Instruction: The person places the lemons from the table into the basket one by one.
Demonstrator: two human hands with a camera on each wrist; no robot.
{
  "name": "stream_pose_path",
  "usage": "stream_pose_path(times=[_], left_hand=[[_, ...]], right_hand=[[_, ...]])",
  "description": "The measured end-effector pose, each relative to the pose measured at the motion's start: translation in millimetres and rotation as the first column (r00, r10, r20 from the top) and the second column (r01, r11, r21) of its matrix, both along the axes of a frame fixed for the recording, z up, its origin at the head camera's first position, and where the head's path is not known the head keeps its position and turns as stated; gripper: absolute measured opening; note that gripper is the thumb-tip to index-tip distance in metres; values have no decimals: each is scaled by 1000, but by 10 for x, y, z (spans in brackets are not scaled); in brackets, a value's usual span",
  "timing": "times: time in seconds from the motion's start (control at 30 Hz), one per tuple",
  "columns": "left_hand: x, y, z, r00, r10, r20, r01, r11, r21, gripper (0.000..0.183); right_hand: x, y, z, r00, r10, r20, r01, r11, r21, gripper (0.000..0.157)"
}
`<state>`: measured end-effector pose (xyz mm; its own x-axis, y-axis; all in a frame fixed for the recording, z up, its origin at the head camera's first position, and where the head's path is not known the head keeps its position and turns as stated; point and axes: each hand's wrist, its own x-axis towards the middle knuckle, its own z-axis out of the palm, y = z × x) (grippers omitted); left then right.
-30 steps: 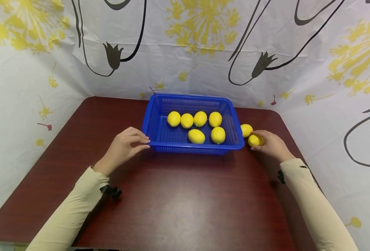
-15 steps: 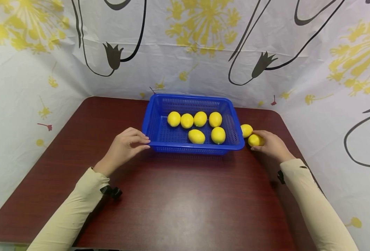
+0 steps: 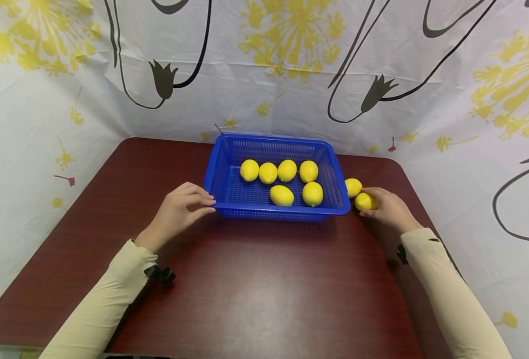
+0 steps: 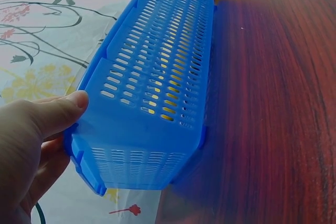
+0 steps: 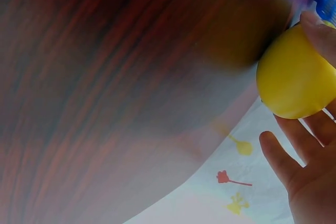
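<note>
A blue perforated plastic basket (image 3: pixel 270 211) stands on the table with several lemons inside, among them a lemon (image 3: pixel 281 195) lying near its front wall. My left hand (image 3: pixel 177 213) pinches the basket's front left corner; in the left wrist view the thumb (image 4: pixel 79 99) presses the rim from outside, fingers behind it. To the right of the basket, my right hand (image 3: pixel 389 207) holds a lemon (image 3: pixel 365 201) between thumb and fingers, and in the right wrist view that lemon (image 5: pixel 294 74) looks to be at the tabletop. Another lemon (image 3: pixel 353 187) lies between it and the basket's right wall.
The dark red wooden table (image 3: pixel 264 289) has rounded corners. A white cloth with yellow flowers and dark stems (image 3: pixel 268 89) hangs behind it and along both sides. Black wrist cameras, such as the left camera (image 3: pixel 160 274), sit at both cuffs.
</note>
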<state>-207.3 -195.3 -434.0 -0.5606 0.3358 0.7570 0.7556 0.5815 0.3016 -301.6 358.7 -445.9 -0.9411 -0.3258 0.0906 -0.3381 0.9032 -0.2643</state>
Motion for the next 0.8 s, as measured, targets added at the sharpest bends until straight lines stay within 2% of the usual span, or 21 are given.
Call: stream_pose_path(times=[0.5,0.8], left_hand=[[3,-4,-1,999,-30,15,29,999,31,22],[29,6,31,999,-3,32,3,1000,-10,22]], right_hand=[[42,-16,200,996,-10,87,7,999,42,68],[71,6,359,993,9,116,-17,998,67,67]])
